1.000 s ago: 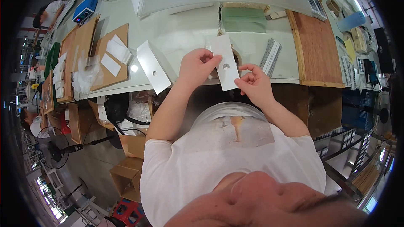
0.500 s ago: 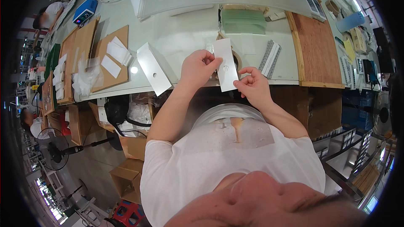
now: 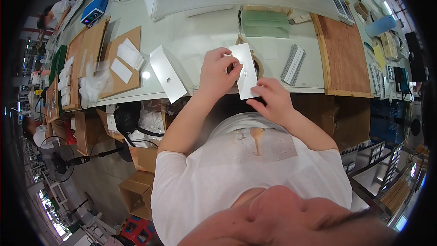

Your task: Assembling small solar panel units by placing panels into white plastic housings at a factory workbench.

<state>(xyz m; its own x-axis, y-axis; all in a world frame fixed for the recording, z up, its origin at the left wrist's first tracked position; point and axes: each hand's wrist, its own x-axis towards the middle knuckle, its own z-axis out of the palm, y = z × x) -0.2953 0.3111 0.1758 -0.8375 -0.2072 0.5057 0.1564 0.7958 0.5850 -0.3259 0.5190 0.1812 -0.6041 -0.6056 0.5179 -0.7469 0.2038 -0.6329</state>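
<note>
A narrow white panel point(image 3: 246, 59) with a small round mark on its face is tilted between my hands at the table's near edge. My left hand point(image 3: 219, 74) is closed at its left edge, with bent fingers and the thumb tip over the face. At the lower right edge, my right hand point(image 3: 274, 99) grips the panel; the index finger lies by the edge and the thumb shows below it. Partly hidden behind the panel is a tan tape roll point(image 3: 258, 67). A second white panel point(image 3: 166, 74) with a round hole lies left of my left hand.
A grey strip bundle point(image 3: 293, 65) and a wooden board point(image 3: 343, 54) lie to the right. Green glass-like sheets point(image 3: 265, 23) stand beyond my hands. Leftward are white cards point(image 3: 129, 54) on cardboard and a blue box point(image 3: 94, 10). Another person point(image 3: 59, 9) sits far left.
My left fingers have shifted further over the panel's face, covering part of it. My right thumb has spread lower, away from the index finger. The panel stays nearly in place.
</note>
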